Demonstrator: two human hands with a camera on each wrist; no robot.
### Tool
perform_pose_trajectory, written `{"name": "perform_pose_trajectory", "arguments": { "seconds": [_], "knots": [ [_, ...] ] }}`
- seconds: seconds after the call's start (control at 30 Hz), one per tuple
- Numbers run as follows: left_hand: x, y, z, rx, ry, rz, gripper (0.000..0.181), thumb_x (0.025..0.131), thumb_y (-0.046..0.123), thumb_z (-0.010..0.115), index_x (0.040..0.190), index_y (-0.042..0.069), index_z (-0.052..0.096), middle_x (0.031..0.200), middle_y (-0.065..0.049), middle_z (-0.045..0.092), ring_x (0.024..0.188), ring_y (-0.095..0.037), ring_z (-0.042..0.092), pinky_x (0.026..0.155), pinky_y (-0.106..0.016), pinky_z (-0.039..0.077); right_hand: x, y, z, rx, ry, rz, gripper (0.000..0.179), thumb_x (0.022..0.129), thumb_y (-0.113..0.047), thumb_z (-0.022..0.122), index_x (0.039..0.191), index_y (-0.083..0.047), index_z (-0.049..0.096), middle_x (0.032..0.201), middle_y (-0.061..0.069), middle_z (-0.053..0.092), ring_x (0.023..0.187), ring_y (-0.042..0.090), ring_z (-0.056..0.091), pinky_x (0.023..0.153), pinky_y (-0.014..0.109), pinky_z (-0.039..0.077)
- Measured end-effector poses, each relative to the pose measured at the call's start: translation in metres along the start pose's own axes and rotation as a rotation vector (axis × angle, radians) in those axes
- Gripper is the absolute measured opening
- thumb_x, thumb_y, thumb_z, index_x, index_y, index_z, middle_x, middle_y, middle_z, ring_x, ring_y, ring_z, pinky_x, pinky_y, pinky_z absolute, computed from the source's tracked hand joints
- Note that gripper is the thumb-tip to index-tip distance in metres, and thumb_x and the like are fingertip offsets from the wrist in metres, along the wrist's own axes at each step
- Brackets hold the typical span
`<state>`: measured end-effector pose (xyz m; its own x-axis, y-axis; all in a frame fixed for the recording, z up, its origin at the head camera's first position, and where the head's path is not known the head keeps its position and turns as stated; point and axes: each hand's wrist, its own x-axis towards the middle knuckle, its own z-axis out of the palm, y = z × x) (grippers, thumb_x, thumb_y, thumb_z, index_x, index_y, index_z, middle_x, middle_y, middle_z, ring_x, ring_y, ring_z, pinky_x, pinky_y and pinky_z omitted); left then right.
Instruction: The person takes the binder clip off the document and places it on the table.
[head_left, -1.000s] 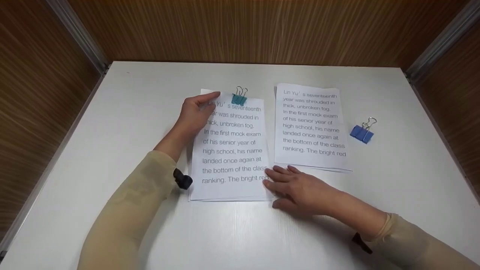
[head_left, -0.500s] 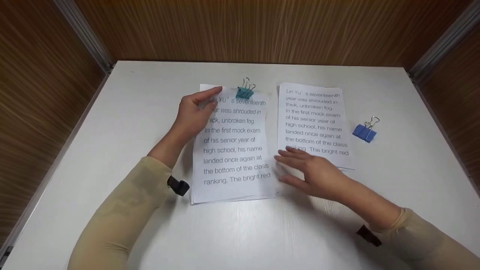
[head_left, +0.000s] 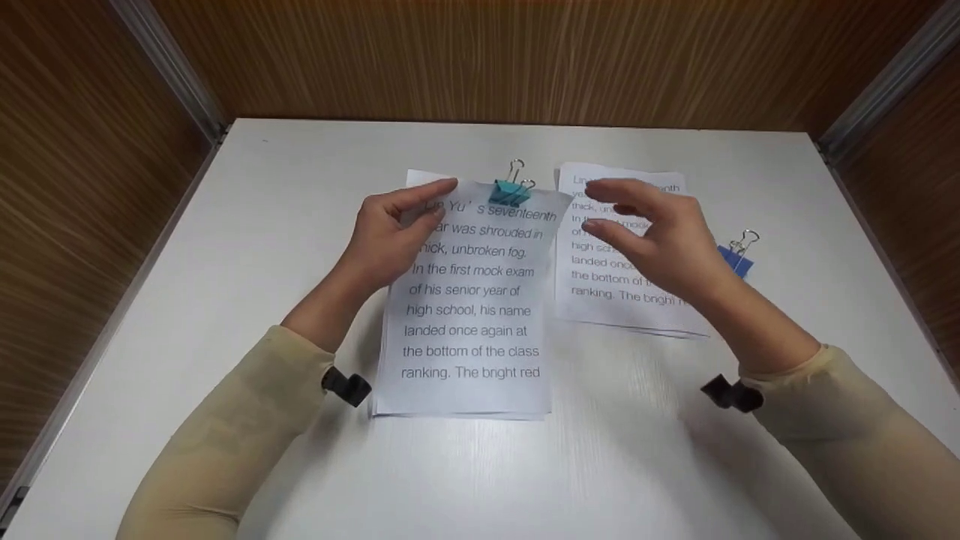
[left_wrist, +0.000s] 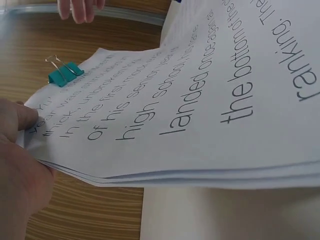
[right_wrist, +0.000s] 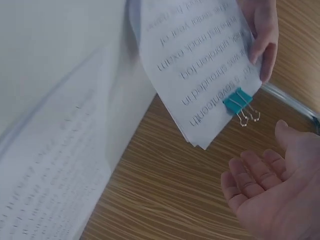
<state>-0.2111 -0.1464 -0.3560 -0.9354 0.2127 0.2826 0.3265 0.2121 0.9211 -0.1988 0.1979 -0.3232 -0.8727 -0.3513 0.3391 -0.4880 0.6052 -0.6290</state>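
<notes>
My left hand [head_left: 386, 236] pinches the upper left corner of a stack of printed sheets [head_left: 472, 322], thumb on top and the other fingers mostly behind. The stack's top end is lifted off the table. A teal binder clip [head_left: 511, 193] bites its top edge, both wire handles sticking up; the clip also shows in the left wrist view [left_wrist: 65, 74]. My right hand [head_left: 660, 232] hovers to the right of the clip, thumb and fingers apart and bent a little, touching nothing. In the right wrist view the right palm [right_wrist: 280, 185] faces the clip's handles across a gap.
A second stack of printed sheets [head_left: 630, 319] lies on the white table [head_left: 465, 480] to the right, partly behind my right hand. Beyond it sits a blue binder clip [head_left: 736, 261], half covered by that hand. Wood-grain panels [head_left: 480, 60] enclose the table's back and sides.
My right hand has left the lower right edge of the clipped stack and moved up toward its top right. My left hand keeps its pinch while the stack's top end has risen and tilted.
</notes>
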Motion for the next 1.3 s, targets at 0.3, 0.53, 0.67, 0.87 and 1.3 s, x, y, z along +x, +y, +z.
{"name": "perform_pose_trajectory", "arguments": {
  "seconds": [0.3, 0.53, 0.67, 0.87, 1.3],
  "knots": [
    [-0.003, 0.009, 0.011, -0.031, -0.065, 0.035, 0.037, 0.105, 0.005, 0.064, 0.14, 0.016, 0.072, 0.142, 0.005, 0.068, 0.131, -0.011, 0.063, 0.112, -0.033, 0.048, 0.037, -0.006, 0.003, 0.163, -0.096, 0.041, 0.046, 0.098, -0.022, 0.08, 0.143, -0.017, 0.068, 0.145, -0.002, 0.066, 0.133, 0.022, 0.06, 0.116, 0.042, 0.046],
    [-0.004, 0.012, 0.017, -0.06, -0.107, 0.054, 0.035, 0.105, 0.006, 0.064, 0.139, 0.014, 0.072, 0.137, 0.003, 0.071, 0.118, -0.016, 0.071, 0.095, -0.035, 0.059, 0.047, -0.006, 0.007, 0.296, -0.168, -0.027, 0.054, 0.098, -0.013, 0.079, 0.149, -0.014, 0.061, 0.145, 0.001, 0.065, 0.135, 0.02, 0.06, 0.116, 0.039, 0.045],
    [-0.004, 0.014, 0.019, -0.069, -0.115, 0.048, 0.036, 0.105, 0.007, 0.064, 0.139, 0.016, 0.072, 0.136, 0.003, 0.072, 0.113, -0.017, 0.074, 0.093, -0.035, 0.06, 0.05, -0.006, 0.008, 0.342, -0.199, -0.019, 0.055, 0.098, -0.012, 0.078, 0.15, -0.008, 0.06, 0.142, 0.007, 0.067, 0.132, 0.025, 0.063, 0.115, 0.038, 0.046],
    [-0.004, 0.016, 0.021, -0.078, -0.122, 0.047, 0.036, 0.106, 0.008, 0.064, 0.14, 0.016, 0.072, 0.135, 0.003, 0.072, 0.109, -0.019, 0.075, 0.089, -0.036, 0.062, 0.052, -0.004, 0.008, 0.372, -0.222, 0.02, 0.049, 0.099, -0.013, 0.078, 0.146, -0.005, 0.064, 0.135, 0.01, 0.07, 0.125, 0.027, 0.068, 0.103, 0.028, 0.054],
    [-0.002, 0.014, 0.023, -0.087, -0.128, 0.046, 0.036, 0.106, 0.008, 0.064, 0.14, 0.016, 0.072, 0.136, 0.003, 0.072, 0.108, -0.02, 0.076, 0.085, -0.036, 0.063, 0.049, -0.004, 0.011, 0.35, -0.183, 0.057, 0.031, 0.1, -0.016, 0.077, 0.129, -0.007, 0.074, 0.116, 0.009, 0.077, 0.098, 0.023, 0.074, 0.084, 0.026, 0.058]
  ]
}}
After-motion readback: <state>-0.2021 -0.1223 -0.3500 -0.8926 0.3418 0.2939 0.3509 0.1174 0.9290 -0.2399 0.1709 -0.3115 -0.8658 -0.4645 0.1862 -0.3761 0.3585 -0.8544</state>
